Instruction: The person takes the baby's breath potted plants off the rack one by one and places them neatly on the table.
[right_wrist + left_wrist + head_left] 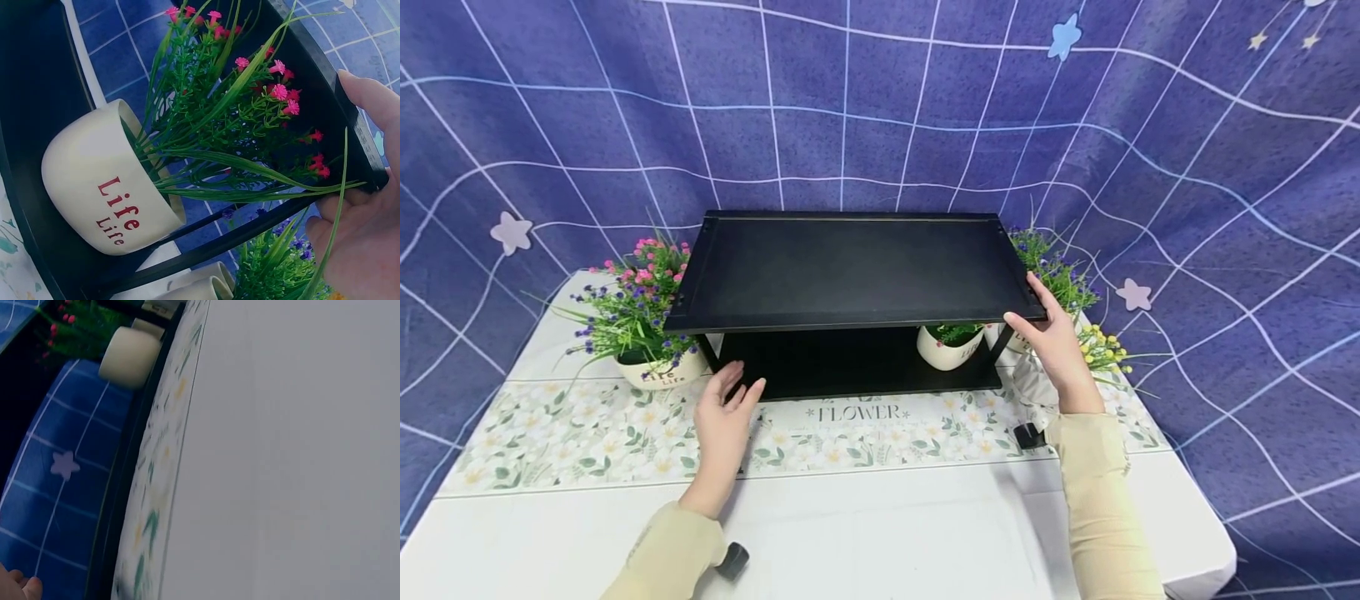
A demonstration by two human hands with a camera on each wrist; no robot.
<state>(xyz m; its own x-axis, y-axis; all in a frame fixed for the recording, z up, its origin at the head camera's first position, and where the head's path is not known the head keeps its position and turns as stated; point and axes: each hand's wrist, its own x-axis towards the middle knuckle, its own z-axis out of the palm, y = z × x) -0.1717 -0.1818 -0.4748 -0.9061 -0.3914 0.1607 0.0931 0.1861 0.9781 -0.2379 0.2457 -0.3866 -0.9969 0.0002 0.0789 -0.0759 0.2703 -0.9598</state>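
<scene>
A black two-tier shelf rack (857, 271) stands on the table. My right hand (1056, 354) grips the front right corner of its top board; in the right wrist view the thumb (369, 94) lies along the board's edge, with the fingers curled beneath it. Beside the left post, at the front left corner of the lower board (827, 367), is my left hand (726, 412), fingers loosely bent and holding nothing. A cream pot (106, 181) lettered "Life" sits on the right end of the lower board, with pink flowers (278, 90) growing from it.
Left of the rack stand potted pink and purple flowers (658, 375). Purple flowers (1056, 275) and a yellow-flowered plant (1101, 350) in a white ribbed pot (1033, 379) are on the right. A floral runner (865, 437) crosses the white table (880, 533); a blue curtain (850, 108) hangs behind.
</scene>
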